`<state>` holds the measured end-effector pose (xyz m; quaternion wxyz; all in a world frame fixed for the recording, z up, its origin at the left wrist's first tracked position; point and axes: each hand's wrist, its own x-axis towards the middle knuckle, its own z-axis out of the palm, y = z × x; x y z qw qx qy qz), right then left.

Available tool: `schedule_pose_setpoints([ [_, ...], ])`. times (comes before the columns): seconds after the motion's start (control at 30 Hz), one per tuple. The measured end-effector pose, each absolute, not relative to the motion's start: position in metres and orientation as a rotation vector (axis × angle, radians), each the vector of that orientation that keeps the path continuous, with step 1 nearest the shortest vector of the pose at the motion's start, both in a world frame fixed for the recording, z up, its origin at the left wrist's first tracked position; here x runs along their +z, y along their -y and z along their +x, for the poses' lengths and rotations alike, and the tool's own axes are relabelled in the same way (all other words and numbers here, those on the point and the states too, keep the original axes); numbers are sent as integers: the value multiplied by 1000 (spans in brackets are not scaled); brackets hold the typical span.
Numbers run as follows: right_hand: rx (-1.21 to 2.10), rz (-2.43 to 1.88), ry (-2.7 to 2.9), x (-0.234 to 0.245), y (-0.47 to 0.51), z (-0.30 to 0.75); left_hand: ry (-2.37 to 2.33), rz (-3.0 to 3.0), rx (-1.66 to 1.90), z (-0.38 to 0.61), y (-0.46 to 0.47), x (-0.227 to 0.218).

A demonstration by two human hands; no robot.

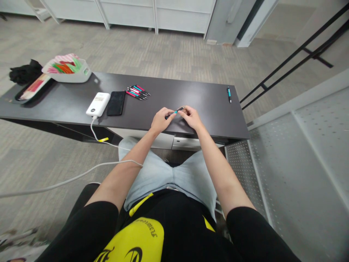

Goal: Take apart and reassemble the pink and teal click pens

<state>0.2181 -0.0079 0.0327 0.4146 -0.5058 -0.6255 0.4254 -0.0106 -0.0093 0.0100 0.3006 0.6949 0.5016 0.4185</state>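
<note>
A slim pen (175,111) with a teal middle and dark ends is held between both hands just above the dark tabletop (169,91). My left hand (160,120) pinches its lower dark end. My right hand (191,116) pinches its upper end near the tip. A bunch of several red, pink and teal pens (137,91) lies on the table beyond my left hand. A single teal pen (229,94) lies alone near the table's right end.
A white power bank (98,104) with a white cable (95,133) and a black phone (116,103) lie left of my hands. A white basket (68,69) of coloured items, a dark tray (29,89) and black cloth (24,72) sit far left. A perforated metal platform (294,153) flanks the right.
</note>
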Motion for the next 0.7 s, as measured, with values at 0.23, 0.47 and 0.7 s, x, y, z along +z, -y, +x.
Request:
schedule_pose_setpoints([
  [0.23,1014,-1374,1293,38,3,221,-1349,1802,1145,-12,5,3],
  [0.47,879,-1515,1249,49,8,221,-1307,1852,1187,-15,3,-4],
  [0.7,695,-1532,1087,48,-10,266,-1362,1976,1008,-16,16,15],
])
